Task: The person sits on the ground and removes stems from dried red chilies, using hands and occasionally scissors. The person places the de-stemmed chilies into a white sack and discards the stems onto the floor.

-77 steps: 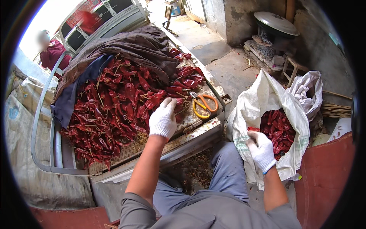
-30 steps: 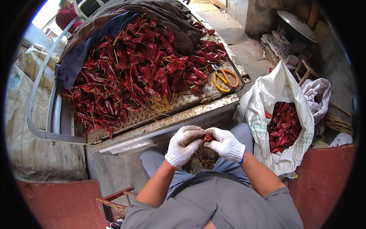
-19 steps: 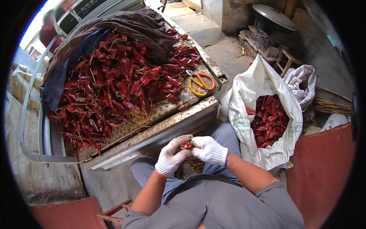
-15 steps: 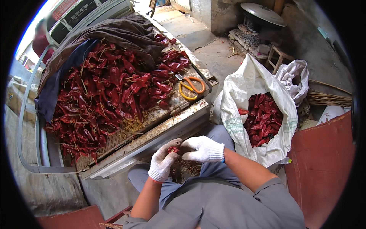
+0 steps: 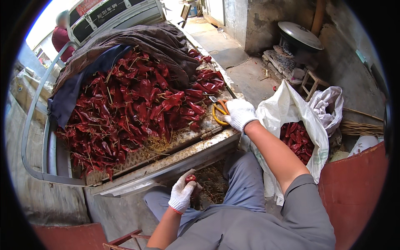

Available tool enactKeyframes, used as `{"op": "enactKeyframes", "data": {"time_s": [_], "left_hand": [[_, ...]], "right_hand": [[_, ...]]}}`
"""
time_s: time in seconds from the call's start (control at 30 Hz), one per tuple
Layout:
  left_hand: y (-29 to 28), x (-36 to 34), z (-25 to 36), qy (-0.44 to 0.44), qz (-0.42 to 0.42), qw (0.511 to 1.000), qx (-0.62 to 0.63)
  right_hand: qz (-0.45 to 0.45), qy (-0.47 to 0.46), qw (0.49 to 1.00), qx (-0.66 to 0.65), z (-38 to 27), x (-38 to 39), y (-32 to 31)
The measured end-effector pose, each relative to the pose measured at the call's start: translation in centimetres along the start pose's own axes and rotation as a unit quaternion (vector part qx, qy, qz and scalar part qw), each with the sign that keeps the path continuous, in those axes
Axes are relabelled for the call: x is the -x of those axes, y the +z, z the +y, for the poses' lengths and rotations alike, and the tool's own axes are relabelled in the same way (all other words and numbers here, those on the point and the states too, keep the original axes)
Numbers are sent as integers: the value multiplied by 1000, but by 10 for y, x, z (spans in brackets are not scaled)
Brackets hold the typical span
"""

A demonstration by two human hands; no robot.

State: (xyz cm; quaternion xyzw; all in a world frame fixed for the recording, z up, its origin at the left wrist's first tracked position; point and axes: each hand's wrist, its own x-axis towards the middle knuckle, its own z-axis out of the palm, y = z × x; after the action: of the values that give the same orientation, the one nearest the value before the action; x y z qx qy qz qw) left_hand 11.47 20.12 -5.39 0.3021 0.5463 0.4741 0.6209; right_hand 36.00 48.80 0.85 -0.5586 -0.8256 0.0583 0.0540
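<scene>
In my gloved left hand, held low over my lap, is a red chili pepper, its end showing between closed fingers. My gloved right hand reaches to the right edge of the truck bed. Its fingers close over the handles of a pair of scissors with orange and yellow grips; the glove hides part of the orange one. The blades point left toward a large heap of dried red chili peppers on the bed.
A white woven sack holding red peppers stands to my right. Brown cloth covers the heap's far side. Behind the sack are a smaller white bag, a wooden stool and a lidded pan. A person is at far left.
My right hand has left my left hand and moved forward and right onto the scissors. The left hand still holds the pepper over my lap. The view has shifted.
</scene>
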Motion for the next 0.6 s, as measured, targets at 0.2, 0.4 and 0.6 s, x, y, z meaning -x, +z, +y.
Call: {"op": "enactKeyframes", "data": {"time_s": [0.2, 0.4, 0.6], "left_hand": [[-1, 4, -4, -10, -15, 999, -37], [8, 1, -3, 13, -48, 999, 11], [16, 3, 3, 11, -80, 996, 26]], "right_hand": [[-130, 42, 990, 23, -12, -14, -10], [-191, 83, 978, 25, -7, 15, -21], [-172, 110, 979, -16, 1, 48, -14]]}}
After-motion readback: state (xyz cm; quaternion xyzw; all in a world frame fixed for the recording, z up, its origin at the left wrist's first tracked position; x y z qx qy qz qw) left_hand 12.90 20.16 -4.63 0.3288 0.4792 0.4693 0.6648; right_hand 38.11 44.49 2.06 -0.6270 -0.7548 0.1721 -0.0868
